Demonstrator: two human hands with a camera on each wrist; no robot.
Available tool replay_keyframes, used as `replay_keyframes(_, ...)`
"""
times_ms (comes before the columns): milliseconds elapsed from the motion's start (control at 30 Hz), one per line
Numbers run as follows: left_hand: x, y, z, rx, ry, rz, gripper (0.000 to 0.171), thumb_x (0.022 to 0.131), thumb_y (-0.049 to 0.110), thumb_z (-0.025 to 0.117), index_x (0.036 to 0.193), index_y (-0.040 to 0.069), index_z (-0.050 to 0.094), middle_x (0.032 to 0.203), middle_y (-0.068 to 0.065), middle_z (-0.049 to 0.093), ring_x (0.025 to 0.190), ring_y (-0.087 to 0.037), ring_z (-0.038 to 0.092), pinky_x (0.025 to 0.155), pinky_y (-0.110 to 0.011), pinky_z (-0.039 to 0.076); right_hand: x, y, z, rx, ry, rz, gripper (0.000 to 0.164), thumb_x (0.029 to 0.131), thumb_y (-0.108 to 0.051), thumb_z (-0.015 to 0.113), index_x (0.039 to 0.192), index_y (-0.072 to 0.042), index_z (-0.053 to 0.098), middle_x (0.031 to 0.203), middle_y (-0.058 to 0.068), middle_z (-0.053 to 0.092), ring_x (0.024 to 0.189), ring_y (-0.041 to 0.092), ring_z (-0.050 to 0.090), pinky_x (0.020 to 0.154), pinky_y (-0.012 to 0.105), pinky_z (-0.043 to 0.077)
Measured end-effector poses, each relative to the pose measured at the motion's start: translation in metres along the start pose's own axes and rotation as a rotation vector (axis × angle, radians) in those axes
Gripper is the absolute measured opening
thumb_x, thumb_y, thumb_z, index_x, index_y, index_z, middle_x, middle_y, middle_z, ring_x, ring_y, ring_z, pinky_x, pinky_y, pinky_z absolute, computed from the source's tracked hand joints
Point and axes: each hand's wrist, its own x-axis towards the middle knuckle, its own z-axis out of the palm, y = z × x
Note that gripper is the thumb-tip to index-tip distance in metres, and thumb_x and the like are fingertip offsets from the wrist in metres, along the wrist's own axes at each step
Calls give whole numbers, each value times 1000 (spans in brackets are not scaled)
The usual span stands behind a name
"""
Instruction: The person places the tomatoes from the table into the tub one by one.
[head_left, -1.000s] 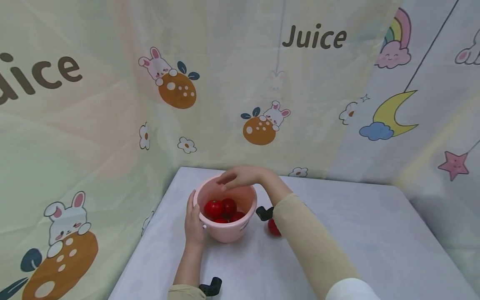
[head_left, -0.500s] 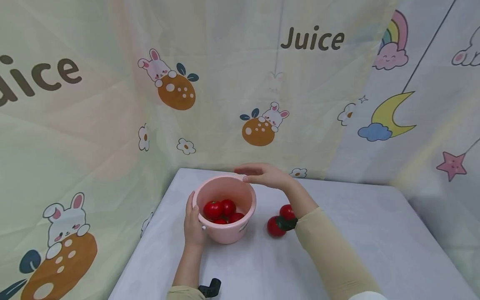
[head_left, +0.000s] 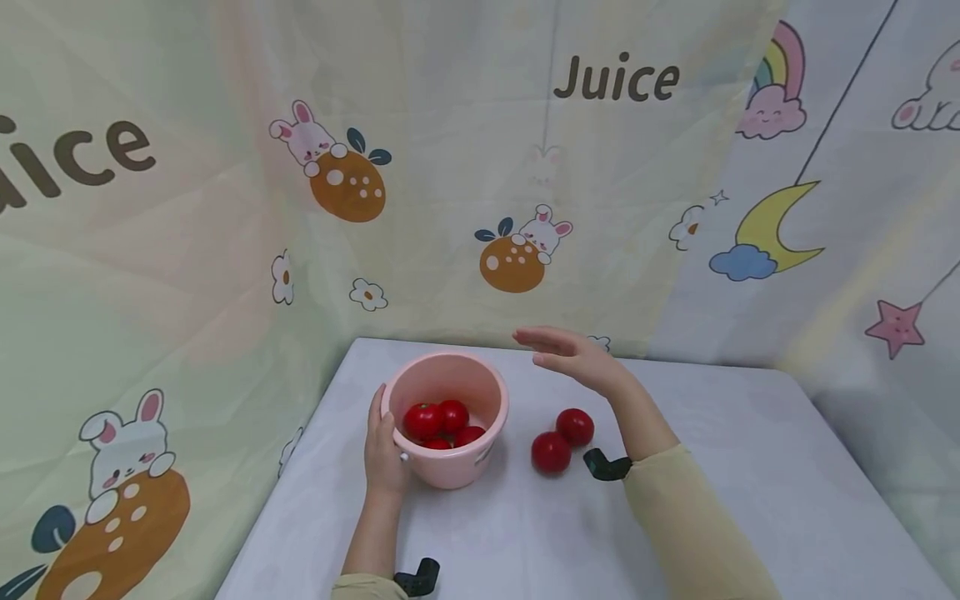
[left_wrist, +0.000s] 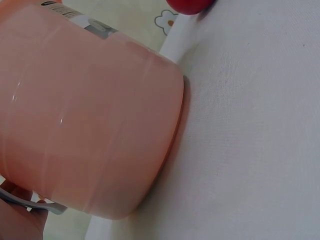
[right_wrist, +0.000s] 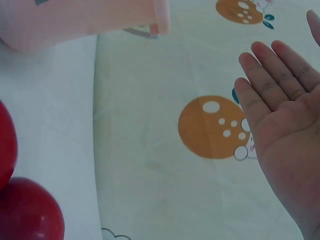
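Observation:
A pink bucket (head_left: 450,468) stands upright on the white-covered table, with several red tomatoes (head_left: 423,422) inside. My left hand (head_left: 384,454) holds its left side, thumb near the rim and fingers farther back along the wall. In the left wrist view, the bucket (left_wrist: 95,110) hides most of that hand. My right hand (head_left: 573,357) is raised to the right of the bucket, fingers extended, holding nothing. The right wrist view shows its palm (right_wrist: 290,135) and spread fingers. Two more tomatoes, a nearer one (head_left: 551,452) and a farther one (head_left: 575,427), sit together between bucket and right forearm.
A white cloth covers the table (head_left: 720,483). Behind and left of it hangs a printed curtain (head_left: 420,167) with rabbits and oranges. A black wrist mount (head_left: 417,577) sits on the left wrist, another mount (head_left: 607,466) on the right.
My right hand has moved from above the bucket's opening out to the right, uncovering both tomatoes on the table. My left hand and the bucket have stayed in place.

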Motion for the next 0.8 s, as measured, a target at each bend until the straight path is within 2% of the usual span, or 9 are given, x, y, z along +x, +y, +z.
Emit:
replay_keyframes(167,0,0,-1,-8,2,-10,55,101,34,48,147,56,25,158,16,32,148,-19,29,105,-58,44,-12,11,-5,2,32,32,54,93,-39,65,144,-29,50,148,-6,51,142,24,44,107,53,45)
replay_keyframes(567,0,1,-1,-1,9,-17,54,101,37,47,148,55,25,158,16,32,148,-20,29,105,-58,44,-36,43,-10,-4,111,93,51,93,-41,64,142,-37,49,148,-6,51,141,23,45,107,53,46)
replay_keyframes(800,1,0,-1,-15,2,-15,54,102,36,47,148,55,26,158,15,32,148,-19,29,106,-57,44,-49,67,-8,-11,139,138,54,95,-41,62,145,-31,47,151,-2,48,143,28,40,110,57,41)
